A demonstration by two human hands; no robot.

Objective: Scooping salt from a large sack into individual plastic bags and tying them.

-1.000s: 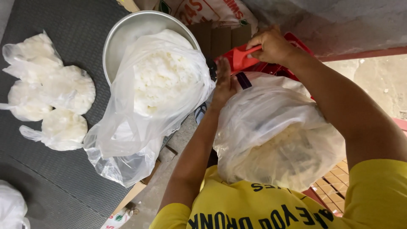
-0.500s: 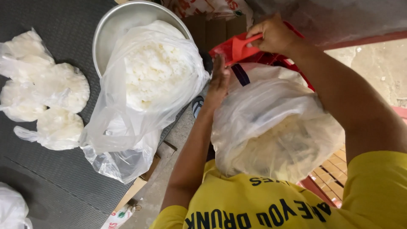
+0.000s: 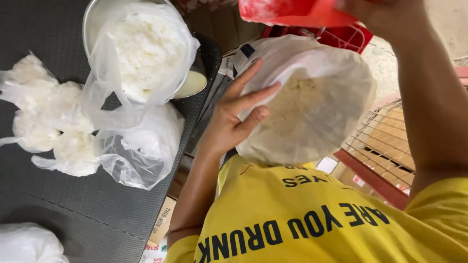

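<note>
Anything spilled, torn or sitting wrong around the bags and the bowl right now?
No spill or tear shows. One oddity: the metal bowl sits at the dark mat's edge, and its clear liner bag of white food sags over the rim onto the mat. The left hand steadies a clear bag; the right hand holds a red scoop.

A metal bowl [image 3: 92, 19] lined with a clear bag of white flakes [image 3: 141, 53] sits on a dark mat [image 3: 73, 214] beside small tied bags [image 3: 48, 122]; a wire rack [image 3: 390, 136] stands opposite
</note>
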